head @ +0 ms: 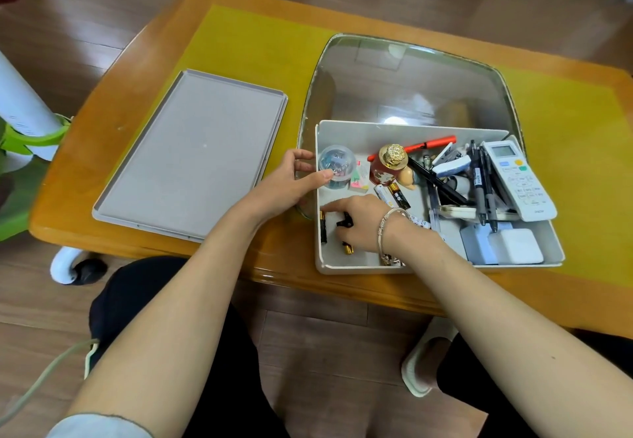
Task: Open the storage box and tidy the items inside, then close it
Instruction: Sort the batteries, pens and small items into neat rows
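Storage box (pixel 346 268) sits open on the table (pixel 164 43) at about 4 o'clock from the lid (pixel 191 153), which lies flat well apart at 9 o'clock. The left hand (pixel 294 180) grips the box's left wall, thumb just touching the clear tub of clips (pixel 335 165). The right hand (pixel 359 222) reaches down among the loose batteries (pixel 322 228) at the box's 7 o'clock corner, fingers curled; whether it has pinched one cannot be told. The risks, as a guess: the wrist could knock the gold-capped bottle (pixel 390 163) standing at 12 o'clock from it, and the remote control (pixel 517 180) overhangs the right wall, so shoving the box might tip it out.
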`<state>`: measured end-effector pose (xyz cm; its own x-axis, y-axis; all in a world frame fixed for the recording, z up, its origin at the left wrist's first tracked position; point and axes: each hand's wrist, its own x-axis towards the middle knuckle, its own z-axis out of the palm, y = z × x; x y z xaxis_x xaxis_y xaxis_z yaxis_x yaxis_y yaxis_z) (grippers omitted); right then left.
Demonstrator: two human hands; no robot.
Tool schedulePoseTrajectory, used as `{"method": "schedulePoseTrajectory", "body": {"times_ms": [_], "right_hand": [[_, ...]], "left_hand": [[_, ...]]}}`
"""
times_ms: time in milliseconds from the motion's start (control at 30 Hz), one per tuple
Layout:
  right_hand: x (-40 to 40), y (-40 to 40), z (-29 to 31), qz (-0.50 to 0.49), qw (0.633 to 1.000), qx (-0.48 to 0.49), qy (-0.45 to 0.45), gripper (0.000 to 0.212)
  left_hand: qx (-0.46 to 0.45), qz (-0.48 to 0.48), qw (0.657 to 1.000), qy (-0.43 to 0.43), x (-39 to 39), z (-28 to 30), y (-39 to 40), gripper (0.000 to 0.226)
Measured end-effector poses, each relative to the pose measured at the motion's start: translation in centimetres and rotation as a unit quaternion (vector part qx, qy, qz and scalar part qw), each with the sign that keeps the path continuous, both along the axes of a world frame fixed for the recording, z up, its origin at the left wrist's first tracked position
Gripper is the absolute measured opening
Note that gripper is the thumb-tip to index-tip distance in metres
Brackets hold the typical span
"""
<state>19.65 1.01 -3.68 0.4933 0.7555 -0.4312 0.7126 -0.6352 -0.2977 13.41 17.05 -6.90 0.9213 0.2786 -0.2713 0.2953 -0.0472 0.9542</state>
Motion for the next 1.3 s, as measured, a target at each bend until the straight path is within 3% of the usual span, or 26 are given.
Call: {"method": "schedulePoseTrajectory", "body": {"times_ms": [267,567,800,1033,1167,1300], "right_hand": [[0.5,-1.5,-0.2,-0.020,0.998,0.032,0.045,0.028],[3.1,-3.8,1.3,-0.174,0.977,0.118,-0.032,0.010],[3.0,-3.3,1.7,-0.126,0.987,0.099,-0.031,0.011],[0.9,-1.9,1.6,0.016,0.997,-0.058,0.057,0.018],[1.7,-2.6,2.2,0.021,0.987,-0.156,0.019,0.023],[2.4,-3.4,2.6,0.019,0.984,-0.178,-0.004,0.028]], "left_hand": [[-0.001,-0.001,1.000,-0.001,0.0,0.0,-0.1,0.053],[0.016,-0.008,1.000,0.008,0.0,0.1,0.0,0.054],[0.014,-0.002,1.000,0.004,-0.1,0.3,-0.2,0.051],[0.003,0.001,1.000,0.000,-0.1,0.3,-0.2,0.049],[0.007,0.000,1.000,0.006,0.0,0.3,-0.2,0.050],[0.001,0.001,1.000,0.002,0.0,0.4,-0.3,0.050]]}}
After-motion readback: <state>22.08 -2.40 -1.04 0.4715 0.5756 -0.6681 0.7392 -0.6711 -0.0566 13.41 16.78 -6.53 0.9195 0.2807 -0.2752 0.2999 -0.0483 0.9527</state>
